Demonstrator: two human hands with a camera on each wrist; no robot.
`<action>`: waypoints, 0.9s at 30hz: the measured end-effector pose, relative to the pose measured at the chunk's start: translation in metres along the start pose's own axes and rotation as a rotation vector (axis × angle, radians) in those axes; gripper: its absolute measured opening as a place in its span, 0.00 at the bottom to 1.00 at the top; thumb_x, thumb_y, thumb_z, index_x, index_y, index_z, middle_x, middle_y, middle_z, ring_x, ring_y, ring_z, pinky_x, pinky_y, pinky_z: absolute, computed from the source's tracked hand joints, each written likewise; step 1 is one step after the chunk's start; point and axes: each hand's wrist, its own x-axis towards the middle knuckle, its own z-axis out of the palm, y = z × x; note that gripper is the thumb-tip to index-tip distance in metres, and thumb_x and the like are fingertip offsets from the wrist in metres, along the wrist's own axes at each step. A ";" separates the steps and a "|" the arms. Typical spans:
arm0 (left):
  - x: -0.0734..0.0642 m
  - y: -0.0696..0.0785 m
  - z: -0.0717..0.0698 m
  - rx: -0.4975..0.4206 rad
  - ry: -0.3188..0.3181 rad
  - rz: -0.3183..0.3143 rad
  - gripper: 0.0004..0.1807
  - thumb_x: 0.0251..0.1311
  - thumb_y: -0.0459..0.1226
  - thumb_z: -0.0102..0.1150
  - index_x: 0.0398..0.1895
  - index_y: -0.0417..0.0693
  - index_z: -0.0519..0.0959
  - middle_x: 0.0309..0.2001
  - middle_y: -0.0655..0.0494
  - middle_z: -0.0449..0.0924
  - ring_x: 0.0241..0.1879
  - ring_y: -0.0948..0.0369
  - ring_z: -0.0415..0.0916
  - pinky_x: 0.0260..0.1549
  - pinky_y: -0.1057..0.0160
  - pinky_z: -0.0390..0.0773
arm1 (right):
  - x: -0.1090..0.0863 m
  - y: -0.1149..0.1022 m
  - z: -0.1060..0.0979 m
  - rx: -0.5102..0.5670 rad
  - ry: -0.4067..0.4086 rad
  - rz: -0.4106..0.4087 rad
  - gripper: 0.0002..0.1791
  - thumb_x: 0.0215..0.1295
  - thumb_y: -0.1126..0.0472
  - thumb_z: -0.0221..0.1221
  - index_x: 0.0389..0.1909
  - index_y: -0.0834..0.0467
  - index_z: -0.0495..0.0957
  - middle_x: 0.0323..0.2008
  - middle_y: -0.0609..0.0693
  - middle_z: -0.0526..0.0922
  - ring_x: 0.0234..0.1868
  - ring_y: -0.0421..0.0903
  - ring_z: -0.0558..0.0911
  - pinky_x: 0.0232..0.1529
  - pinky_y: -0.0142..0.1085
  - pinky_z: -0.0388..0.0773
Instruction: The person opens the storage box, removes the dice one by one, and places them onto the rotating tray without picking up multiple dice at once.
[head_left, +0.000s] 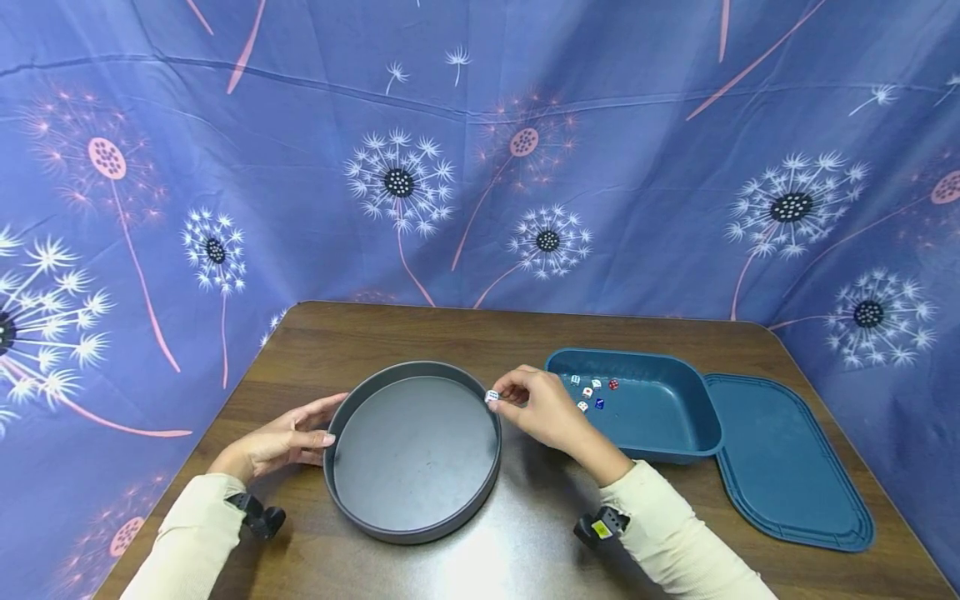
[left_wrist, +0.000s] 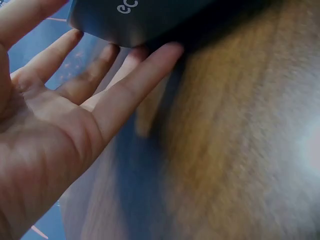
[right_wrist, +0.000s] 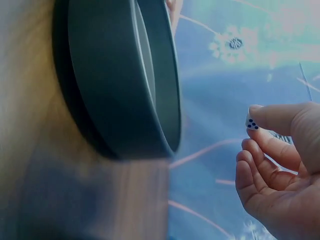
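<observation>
A white die (head_left: 491,396) with dark pips is pinched between the thumb and forefinger of my right hand (head_left: 542,407), at the right rim of a round dark grey pan (head_left: 416,454). The right wrist view shows the same die (right_wrist: 252,122) held level with the pan's upper edge, the other fingers curled loosely below it. My left hand (head_left: 281,440) is at the pan's left side, thumb by the rim. In the left wrist view its fingers (left_wrist: 135,87) are extended, with fingertips against the outer wall, which bears white lettering.
A blue rectangular bin (head_left: 660,425) stands to the right of the pan, with several small dice (head_left: 587,392), white, red and blue, at its left end. Its blue lid (head_left: 795,467) lies beside it on the wooden table (head_left: 360,329). A dandelion-print cloth (head_left: 465,208) hangs behind.
</observation>
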 end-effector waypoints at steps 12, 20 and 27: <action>0.030 0.011 0.000 0.042 0.155 -0.051 0.39 0.68 0.38 0.52 0.76 0.47 0.44 0.75 0.40 0.36 0.67 0.42 0.55 0.54 0.43 0.70 | 0.002 -0.010 0.037 0.040 -0.045 -0.023 0.05 0.55 0.60 0.69 0.30 0.57 0.82 0.28 0.43 0.77 0.29 0.38 0.75 0.31 0.29 0.73; 0.035 0.011 -0.003 0.020 0.065 -0.035 0.41 0.64 0.31 0.55 0.76 0.47 0.46 0.72 0.36 0.48 0.56 0.54 0.72 0.48 0.48 0.76 | 0.003 -0.007 0.062 0.078 -0.089 -0.029 0.06 0.55 0.61 0.69 0.29 0.58 0.82 0.27 0.44 0.77 0.29 0.38 0.75 0.31 0.28 0.72; 0.033 0.008 -0.007 0.001 -0.002 -0.006 0.41 0.62 0.25 0.52 0.76 0.48 0.48 0.71 0.37 0.51 0.56 0.51 0.73 0.48 0.46 0.76 | 0.001 -0.002 0.082 0.055 -0.142 -0.064 0.05 0.54 0.63 0.69 0.28 0.58 0.82 0.26 0.44 0.77 0.28 0.37 0.74 0.31 0.27 0.71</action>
